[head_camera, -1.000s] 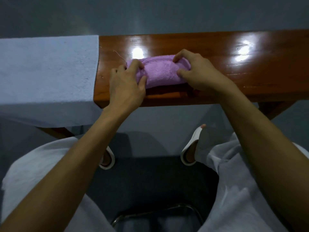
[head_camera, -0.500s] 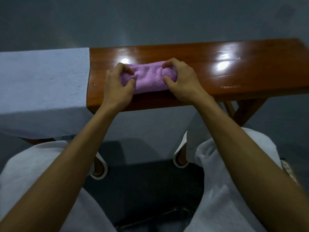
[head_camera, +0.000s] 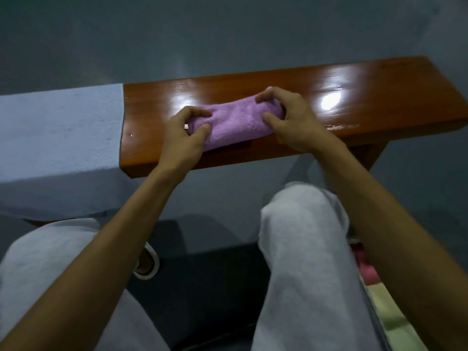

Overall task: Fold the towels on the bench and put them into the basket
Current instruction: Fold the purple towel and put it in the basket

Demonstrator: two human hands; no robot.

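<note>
Purple fluffy folded towel (head_camera: 234, 122) lies long-ways, left to right, on the shiny brown wooden bench (head_camera: 379, 102); left hand (head_camera: 182, 138) and right hand (head_camera: 293, 122) pinch its two ends

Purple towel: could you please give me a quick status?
Gripping purple towel ends: left hand, right hand. Folded, on the bench. The blue towel lies left, apart.

On the glossy wooden table (head_camera: 379, 97), the left hand (head_camera: 182, 138) and the right hand (head_camera: 293, 125) each pinch one end of a folded purple towel (head_camera: 235, 122) near the front edge, while a pale blue towel (head_camera: 58, 138) drapes over the table's left end.
</note>
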